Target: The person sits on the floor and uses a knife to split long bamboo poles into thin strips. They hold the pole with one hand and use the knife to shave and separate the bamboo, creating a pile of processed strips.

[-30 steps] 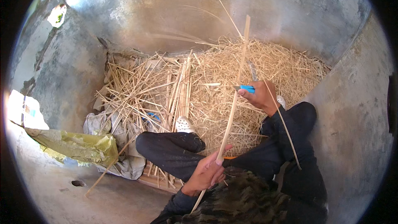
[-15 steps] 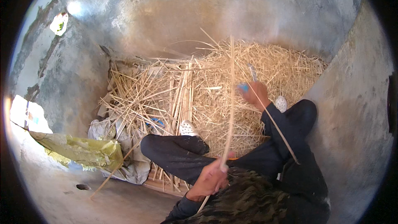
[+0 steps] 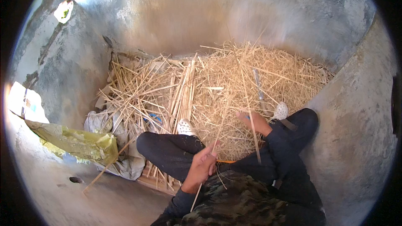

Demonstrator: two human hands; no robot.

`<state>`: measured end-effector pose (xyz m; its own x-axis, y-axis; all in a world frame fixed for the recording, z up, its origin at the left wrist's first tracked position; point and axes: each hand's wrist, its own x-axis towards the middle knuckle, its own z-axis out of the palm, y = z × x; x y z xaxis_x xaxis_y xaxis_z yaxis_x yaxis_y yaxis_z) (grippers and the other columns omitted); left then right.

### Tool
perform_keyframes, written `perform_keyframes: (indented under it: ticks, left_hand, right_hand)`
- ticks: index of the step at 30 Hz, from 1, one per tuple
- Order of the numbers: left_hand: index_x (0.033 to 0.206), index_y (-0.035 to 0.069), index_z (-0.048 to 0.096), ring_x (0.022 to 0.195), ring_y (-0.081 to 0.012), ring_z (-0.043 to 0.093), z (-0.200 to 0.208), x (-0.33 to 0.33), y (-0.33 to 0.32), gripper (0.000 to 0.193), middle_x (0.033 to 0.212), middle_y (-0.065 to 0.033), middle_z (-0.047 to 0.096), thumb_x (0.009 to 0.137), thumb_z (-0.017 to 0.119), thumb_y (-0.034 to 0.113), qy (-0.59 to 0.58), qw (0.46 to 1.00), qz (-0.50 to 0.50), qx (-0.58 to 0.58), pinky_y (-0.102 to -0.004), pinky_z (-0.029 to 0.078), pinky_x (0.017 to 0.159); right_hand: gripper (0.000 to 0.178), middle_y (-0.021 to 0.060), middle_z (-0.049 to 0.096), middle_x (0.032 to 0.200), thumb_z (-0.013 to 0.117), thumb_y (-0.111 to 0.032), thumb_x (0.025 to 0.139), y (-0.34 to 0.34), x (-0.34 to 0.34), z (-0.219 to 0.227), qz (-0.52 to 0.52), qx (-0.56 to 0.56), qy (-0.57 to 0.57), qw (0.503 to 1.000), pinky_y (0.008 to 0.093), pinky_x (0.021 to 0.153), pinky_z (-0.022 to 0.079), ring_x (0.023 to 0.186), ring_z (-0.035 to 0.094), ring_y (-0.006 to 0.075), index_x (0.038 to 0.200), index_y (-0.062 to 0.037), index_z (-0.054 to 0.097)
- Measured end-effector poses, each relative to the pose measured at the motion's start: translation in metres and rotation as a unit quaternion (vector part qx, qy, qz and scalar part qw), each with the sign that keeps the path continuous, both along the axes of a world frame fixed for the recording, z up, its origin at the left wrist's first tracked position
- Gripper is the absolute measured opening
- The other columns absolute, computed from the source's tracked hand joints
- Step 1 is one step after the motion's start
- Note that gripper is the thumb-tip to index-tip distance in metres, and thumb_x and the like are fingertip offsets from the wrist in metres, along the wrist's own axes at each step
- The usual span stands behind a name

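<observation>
My left hand (image 3: 203, 165) is closed around a thin, pale bamboo strip (image 3: 194, 199), in front of my torso. One end sticks out below the fist; the upper part runs forward over the straw, blurred. Farther forward and to the right, my right hand (image 3: 256, 123) is closed on another flat strip (image 3: 256, 146), which hangs toward my lap. Something blue shows at that hand's fingers. Just beyond it a knife with a grey blade (image 3: 258, 81) lies on the heap of fine shavings (image 3: 293, 71), its handle end near the hand.
Split bamboo sticks (image 3: 138, 88) lie in a tangled pile at the left, beside a straighter bundle (image 3: 184, 90). White perforated shoes (image 3: 184, 127) show by my crossed legs. A yellow-green sack (image 3: 90, 144) and greyish cloth (image 3: 134, 163) lie at left. Concrete walls (image 3: 188, 21) stand close around.
My right hand has drawn back toward me, showing more of the knife on the shavings. My left hand has shifted slightly left and up, and both strips have swung to new angles.
</observation>
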<state>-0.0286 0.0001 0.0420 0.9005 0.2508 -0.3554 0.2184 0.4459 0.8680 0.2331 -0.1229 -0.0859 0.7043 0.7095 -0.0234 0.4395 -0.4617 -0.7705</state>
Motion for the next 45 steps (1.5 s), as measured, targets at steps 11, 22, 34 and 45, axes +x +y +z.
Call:
perform_keyframes:
  ticks: [11, 22, 34, 45]
  left_hand:
    - [0.139, 0.0, 0.034, 0.033, -0.0049, 0.027, 0.029, 0.035, 0.061, 0.041, 0.048, 0.0038, 0.033, 0.101, 0.033, 0.016, -0.12, 0.975, 0.028, -0.182, -0.0207, 0.027, 0.041]
    - [0.139, 0.0, 0.033, 0.033, -0.0047, 0.033, 0.026, 0.042, 0.029, 0.046, 0.048, 0.0035, 0.037, 0.1, 0.037, 0.022, -0.113, 0.986, -0.059, -0.109, -0.0182, 0.03, 0.04]
    - [0.133, -0.003, 0.041, 0.042, -0.0041, 0.036, 0.007, -0.015, 0.015, 0.047, 0.052, 0.0049, 0.04, 0.099, 0.045, 0.028, -0.07, 0.993, -0.091, 0.037, -0.0182, 0.029, 0.041]
    - [0.122, -0.003, 0.054, 0.049, -0.006, 0.039, 0.019, 0.003, 0.011, 0.031, 0.057, -0.0008, 0.046, 0.098, 0.043, 0.012, -0.079, 0.925, 0.064, 0.367, -0.0229, 0.033, 0.046]
  right_hand:
    - [0.058, 0.0153, 0.054, 0.058, 0.054, -0.056, 0.087, -0.015, -0.036, 0.07, -0.115, 0.033, -0.042, 0.992, 0.0415, 0.054, 0.042, 0.054, 0.055, 0.0297, 0.073, -0.0004, 0.06]
    - [0.03, -0.0071, 0.035, 0.051, 0.057, -0.032, 0.093, 0.073, -0.047, 0.128, -0.037, 0.368, 0.437, 0.82, 0.0211, 0.037, 0.025, 0.038, 0.033, 0.0037, 0.086, -0.0032, 0.062]
    - [0.03, -0.0065, 0.035, 0.052, 0.054, -0.032, 0.095, 0.083, 0.042, 0.168, -0.017, 0.426, 0.373, 0.824, 0.0205, 0.038, 0.027, 0.038, 0.032, 0.0036, 0.088, -0.003, 0.06]
    - [0.068, 0.0124, 0.054, 0.049, 0.047, -0.07, 0.081, 0.022, -0.083, 0.13, 0.124, -0.001, -0.271, 0.955, 0.0387, 0.045, 0.044, 0.046, 0.057, 0.029, 0.07, -0.0062, 0.066]
